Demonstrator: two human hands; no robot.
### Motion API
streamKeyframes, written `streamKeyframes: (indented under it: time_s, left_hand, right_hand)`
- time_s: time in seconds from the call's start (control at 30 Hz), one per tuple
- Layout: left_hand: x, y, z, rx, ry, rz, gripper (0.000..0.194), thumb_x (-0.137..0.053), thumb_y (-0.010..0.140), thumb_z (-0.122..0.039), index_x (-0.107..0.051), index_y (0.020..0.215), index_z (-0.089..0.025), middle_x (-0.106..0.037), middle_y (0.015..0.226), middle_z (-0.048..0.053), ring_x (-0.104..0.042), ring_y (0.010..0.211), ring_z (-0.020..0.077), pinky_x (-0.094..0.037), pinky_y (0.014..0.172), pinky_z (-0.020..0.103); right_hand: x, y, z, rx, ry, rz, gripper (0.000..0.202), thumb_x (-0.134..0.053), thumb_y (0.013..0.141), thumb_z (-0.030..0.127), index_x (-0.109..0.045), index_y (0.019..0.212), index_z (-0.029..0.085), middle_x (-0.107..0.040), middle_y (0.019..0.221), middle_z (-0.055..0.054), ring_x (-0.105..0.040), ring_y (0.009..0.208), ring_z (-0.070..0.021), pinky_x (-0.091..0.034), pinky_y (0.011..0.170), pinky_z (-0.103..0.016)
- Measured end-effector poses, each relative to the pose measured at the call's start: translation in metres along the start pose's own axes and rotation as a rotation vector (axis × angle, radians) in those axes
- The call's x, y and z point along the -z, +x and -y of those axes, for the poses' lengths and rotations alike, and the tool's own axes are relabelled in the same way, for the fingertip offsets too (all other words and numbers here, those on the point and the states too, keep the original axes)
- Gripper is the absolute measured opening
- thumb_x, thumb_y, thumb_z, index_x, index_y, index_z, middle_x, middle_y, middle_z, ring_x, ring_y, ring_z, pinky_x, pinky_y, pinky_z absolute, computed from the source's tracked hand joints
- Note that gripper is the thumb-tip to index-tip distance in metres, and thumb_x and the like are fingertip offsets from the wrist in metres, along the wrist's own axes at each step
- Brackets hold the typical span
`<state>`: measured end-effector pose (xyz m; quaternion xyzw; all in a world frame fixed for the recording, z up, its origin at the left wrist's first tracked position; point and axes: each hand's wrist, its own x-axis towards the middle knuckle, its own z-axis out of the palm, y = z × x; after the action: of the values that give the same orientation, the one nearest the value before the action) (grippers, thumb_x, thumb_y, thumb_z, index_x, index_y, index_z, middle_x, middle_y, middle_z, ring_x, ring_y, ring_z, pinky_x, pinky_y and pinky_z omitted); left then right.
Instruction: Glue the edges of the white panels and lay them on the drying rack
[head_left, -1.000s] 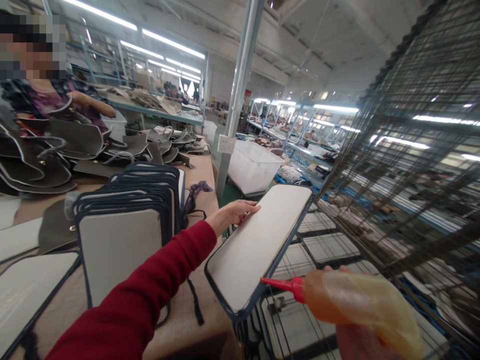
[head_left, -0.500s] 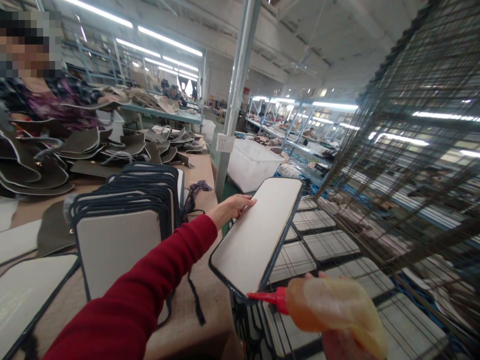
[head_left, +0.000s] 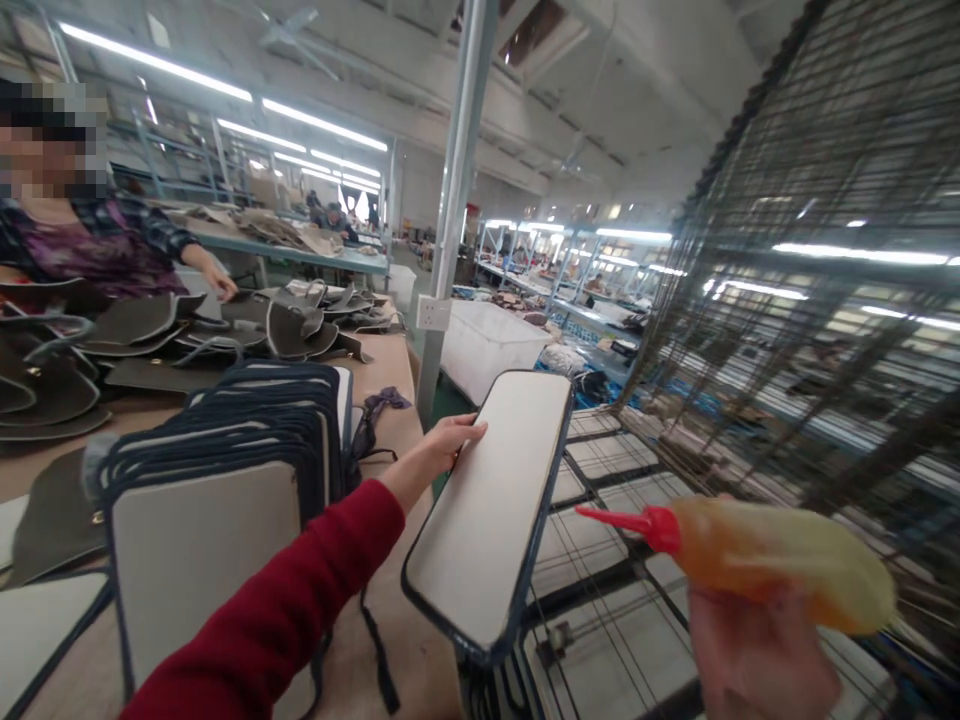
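My left hand [head_left: 455, 440] grips the far left edge of a white panel [head_left: 495, 510] with rounded corners and a dark blue edging. The panel is held tilted over the rack's near end. In my right hand [head_left: 757, 650] is a squeeze bottle [head_left: 780, 560] of amber liquid, lying almost level, its red nozzle pointing left. The nozzle tip is apart from the panel, to its right. My right fingers are partly hidden behind the bottle.
A stack of similar dark-edged panels [head_left: 210, 530] stands on the brown-covered table [head_left: 382, 370] at left, with grey-brown pieces [head_left: 135, 325] behind it. A co-worker [head_left: 90, 240] is beyond them. Right is a wire rack [head_left: 750, 250] with panels on it; ahead, a metal post [head_left: 454, 190] and white bin [head_left: 491, 350].
The bottle has moved right, its nozzle coming away from the panel's near corner. The panel stays in my left hand. The view has shifted, and the co-worker's hand has lowered.
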<state>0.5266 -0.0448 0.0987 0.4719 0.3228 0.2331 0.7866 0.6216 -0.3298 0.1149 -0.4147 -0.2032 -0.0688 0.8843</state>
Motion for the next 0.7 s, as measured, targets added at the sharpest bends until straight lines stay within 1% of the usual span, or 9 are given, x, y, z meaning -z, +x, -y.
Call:
streamKeyframes:
  time_s: [0.07, 0.13, 0.23, 0.3, 0.4, 0.5, 0.6, 0.7]
  left_hand:
    - [-0.001, -0.009, 0.003, -0.024, 0.003, 0.034, 0.042, -0.083, 0.065, -0.018, -0.071, 0.105, -0.013, -0.075, 0.078, 0.006, -0.066, 0.06, 0.0152, -0.052, 0.058, 0.024]
    - [-0.001, -0.017, 0.005, -0.038, 0.007, 0.068, 0.04, -0.084, 0.063, -0.019, -0.073, 0.101, -0.013, -0.075, 0.076, 0.006, -0.066, 0.061, 0.0155, -0.052, 0.059, 0.024]
    - [0.002, -0.027, 0.007, -0.059, 0.015, 0.127, 0.046, -0.086, 0.059, -0.022, -0.073, 0.102, -0.013, -0.075, 0.077, 0.005, -0.066, 0.063, 0.0156, -0.051, 0.06, 0.023]
    - [0.005, -0.032, 0.009, -0.095, 0.023, 0.174, 0.051, -0.087, 0.057, -0.028, -0.073, 0.104, -0.014, -0.076, 0.078, 0.005, -0.066, 0.066, 0.0155, -0.05, 0.061, 0.023]
    - [0.011, -0.035, 0.012, -0.144, 0.038, 0.24, 0.059, -0.088, 0.055, -0.036, -0.073, 0.108, -0.016, -0.076, 0.083, 0.005, -0.067, 0.069, 0.0161, -0.051, 0.065, 0.023]
    - [0.015, -0.036, 0.013, -0.163, 0.074, 0.293, 0.061, -0.086, 0.059, -0.04, -0.071, 0.114, -0.018, -0.076, 0.089, 0.005, -0.068, 0.073, 0.0169, -0.051, 0.067, 0.024]
    - [0.016, -0.037, 0.014, -0.171, 0.106, 0.335, 0.059, -0.083, 0.065, -0.039, -0.069, 0.118, -0.018, -0.076, 0.094, 0.006, -0.068, 0.075, 0.0168, -0.051, 0.069, 0.024]
    - [0.016, -0.038, 0.016, -0.167, 0.126, 0.382, 0.057, -0.079, 0.071, -0.038, -0.066, 0.123, -0.019, -0.076, 0.097, 0.006, -0.068, 0.076, 0.017, -0.052, 0.07, 0.024]
  right_hand:
    - [-0.009, 0.015, -0.004, 0.05, 0.057, 0.02, 0.057, -0.083, 0.062, 0.042, -0.065, 0.115, 0.027, -0.056, 0.131, 0.001, -0.044, 0.131, -0.0275, -0.027, 0.115, -0.053]
    - [-0.013, 0.029, -0.007, 0.092, 0.079, 0.063, 0.056, -0.085, 0.061, 0.039, -0.066, 0.113, 0.027, -0.061, 0.123, 0.001, -0.049, 0.125, -0.0272, -0.028, 0.114, -0.055]
    - [-0.013, 0.043, -0.01, 0.149, 0.069, 0.084, 0.05, -0.085, 0.063, 0.037, -0.068, 0.109, 0.027, -0.065, 0.112, 0.0, -0.056, 0.115, -0.0287, -0.035, 0.107, -0.061]
    - [-0.013, 0.049, -0.008, 0.176, 0.069, 0.083, 0.049, -0.084, 0.063, 0.036, -0.068, 0.109, 0.026, -0.065, 0.113, -0.002, -0.056, 0.116, -0.0298, -0.04, 0.103, -0.06]
    - [-0.013, 0.057, -0.004, 0.208, 0.07, 0.097, 0.055, -0.084, 0.065, 0.038, -0.066, 0.115, 0.025, -0.064, 0.117, -0.006, -0.054, 0.118, -0.0318, -0.047, 0.098, -0.056]
    - [-0.014, 0.067, 0.002, 0.255, 0.076, 0.104, 0.056, -0.085, 0.063, 0.04, -0.066, 0.114, 0.025, -0.065, 0.115, -0.005, -0.057, 0.115, -0.0313, -0.049, 0.096, -0.053]
    - [-0.014, 0.077, 0.006, 0.28, 0.087, 0.082, 0.053, -0.086, 0.06, 0.038, -0.069, 0.108, 0.026, -0.067, 0.111, -0.003, -0.06, 0.112, -0.0274, -0.048, 0.099, -0.047]
    - [-0.013, 0.084, 0.007, 0.291, 0.097, 0.067, 0.051, -0.086, 0.06, 0.036, -0.07, 0.107, 0.027, -0.067, 0.11, 0.0, -0.061, 0.11, -0.0246, -0.049, 0.098, -0.042]
